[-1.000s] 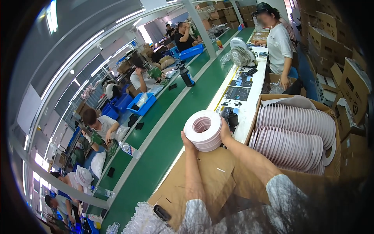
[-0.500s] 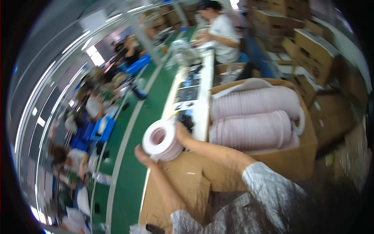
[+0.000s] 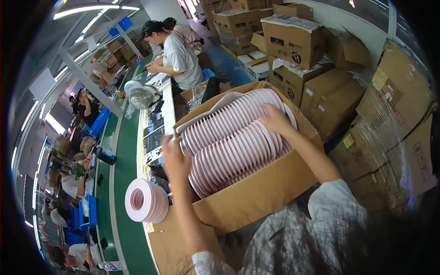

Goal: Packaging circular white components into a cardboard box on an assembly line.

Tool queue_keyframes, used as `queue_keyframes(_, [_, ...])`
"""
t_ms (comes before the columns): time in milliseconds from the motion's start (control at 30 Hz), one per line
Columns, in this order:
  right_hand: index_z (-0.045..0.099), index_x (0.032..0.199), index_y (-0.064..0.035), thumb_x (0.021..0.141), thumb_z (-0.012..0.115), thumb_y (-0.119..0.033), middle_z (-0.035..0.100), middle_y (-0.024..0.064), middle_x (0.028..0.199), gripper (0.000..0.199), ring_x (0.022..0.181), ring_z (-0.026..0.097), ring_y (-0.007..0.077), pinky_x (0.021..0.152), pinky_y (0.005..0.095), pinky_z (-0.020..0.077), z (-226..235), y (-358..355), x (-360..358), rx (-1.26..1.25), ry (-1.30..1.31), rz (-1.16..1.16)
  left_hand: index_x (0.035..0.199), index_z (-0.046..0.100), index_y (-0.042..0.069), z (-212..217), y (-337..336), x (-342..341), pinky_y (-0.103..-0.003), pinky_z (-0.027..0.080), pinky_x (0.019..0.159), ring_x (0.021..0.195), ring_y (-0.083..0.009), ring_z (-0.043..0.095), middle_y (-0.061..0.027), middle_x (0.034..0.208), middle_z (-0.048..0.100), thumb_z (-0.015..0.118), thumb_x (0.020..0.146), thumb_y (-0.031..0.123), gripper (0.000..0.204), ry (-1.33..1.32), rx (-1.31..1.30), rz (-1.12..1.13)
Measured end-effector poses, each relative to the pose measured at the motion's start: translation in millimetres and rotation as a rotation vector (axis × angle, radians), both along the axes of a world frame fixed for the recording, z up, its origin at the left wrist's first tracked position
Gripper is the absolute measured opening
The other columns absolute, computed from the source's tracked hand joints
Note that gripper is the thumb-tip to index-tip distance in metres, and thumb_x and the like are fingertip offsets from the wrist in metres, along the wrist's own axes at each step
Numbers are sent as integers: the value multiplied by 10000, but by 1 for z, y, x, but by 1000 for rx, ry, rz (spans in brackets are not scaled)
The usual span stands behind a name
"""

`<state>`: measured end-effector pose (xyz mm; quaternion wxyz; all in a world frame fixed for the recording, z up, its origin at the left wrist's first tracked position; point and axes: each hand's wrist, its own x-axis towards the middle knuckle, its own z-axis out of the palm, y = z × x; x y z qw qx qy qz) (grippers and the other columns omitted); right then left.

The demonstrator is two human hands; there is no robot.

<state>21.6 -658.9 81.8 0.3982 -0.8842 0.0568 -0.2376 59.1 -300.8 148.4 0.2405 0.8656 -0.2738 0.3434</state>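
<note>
The box [image 3: 256, 189] stands along the right edge of the worktop [image 3: 167, 112], its top open, with two rows of pale pink rings [image 3: 229, 149] packed on edge inside, running from its left wall toward its right one. The right hand [image 3: 276, 120] bends over the right end of the farther row, near the box's far right corner, its fingers touching rings there; whether it grasps any, I cannot tell. The left hand [image 3: 176, 158], blurred, is released, fingers apart, just beside the box's left edge.

A short stack [image 3: 157, 201] of the same rings lies at the worktop's left edge, next to the green belt [image 3: 123, 153], holes turned toward the left. A brown board [image 3: 183, 245] covers the worktop's near end, right below the stack. Farther up, printed sheets [image 3: 154, 130] lie along the worktop, and a white fan [image 3: 141, 95] stands near its left edge. A person [image 3: 181, 62] in a white shirt is at the worktop's far right edge, beyond the box. Cartons [image 3: 300, 82] are piled beyond the box's right wall.
</note>
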Motion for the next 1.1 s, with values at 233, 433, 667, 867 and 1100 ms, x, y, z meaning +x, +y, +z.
queue_keyframes(233, [635,1101,29,892,537,-197,670,100,839,323,657,603,141,529,281,471,-85,-51,15,571,624,131,1099,580,33,-69,-116,45,-454,418,1013,1230,-403,460,-222,1277,499,603,746,76,356,62,181,-316])
queue_keyframes(433, [652,1066,36,792,694,-62,671,119,895,294,773,626,174,713,294,503,-74,-67,5,514,356,25,1242,531,53,-75,-101,46,-451,413,1020,1239,-418,453,-239,1379,420,616,753,67,497,155,159,-249])
queue_keyframes(667, [554,1157,10,887,584,-35,662,102,898,275,787,615,126,675,266,488,-22,-94,-20,560,13,-26,1165,572,43,-80,-86,49,-448,434,979,1189,-384,481,-190,1302,487,638,745,57,425,183,21,-164])
queue_keyframes(867, [532,1185,-3,900,576,-42,662,96,944,291,876,624,138,771,274,510,52,-80,-53,677,-375,7,1122,595,41,-84,-75,54,-448,438,968,1166,-377,489,-183,1255,514,637,740,52,385,172,-34,-153])
queue_keyframes(1100, [630,896,28,842,653,-95,658,82,744,136,629,624,146,612,264,507,28,-89,-2,681,35,81,995,642,37,-83,-78,52,-433,464,904,1042,-356,529,-154,1141,568,616,728,60,270,127,-29,-185])
